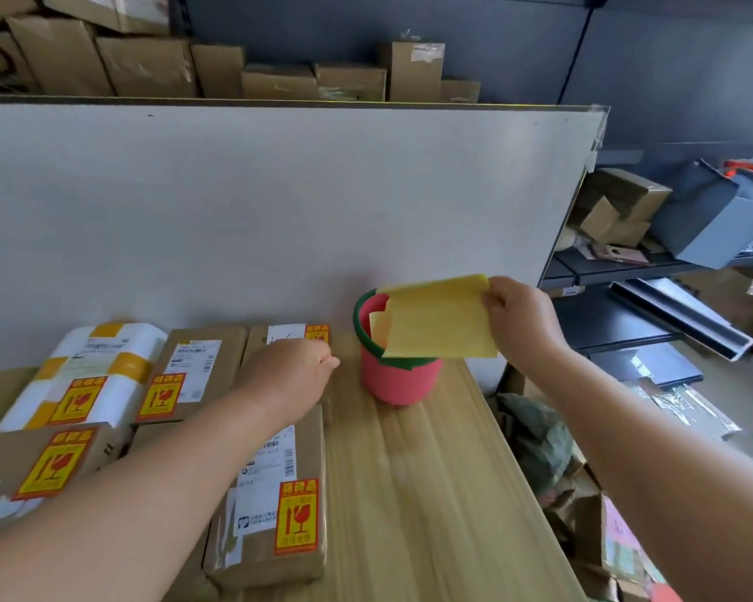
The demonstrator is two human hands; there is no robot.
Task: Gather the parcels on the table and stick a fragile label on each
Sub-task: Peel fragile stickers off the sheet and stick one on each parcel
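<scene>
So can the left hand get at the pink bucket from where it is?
Probably yes. The left hand rests on a parcel just beside the bucket, with only bare table between them. The sheet in the right hand covers part of its mouth, though.

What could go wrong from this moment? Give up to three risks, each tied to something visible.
1. The right hand holds the yellow backing sheet over the pink bucket. The sheet looks wider than the opening, so it may catch on the rim and land on the table.
2. The left hand covers part of the far parcel, whose fragile label sits at a corner and might lift there.
</scene>
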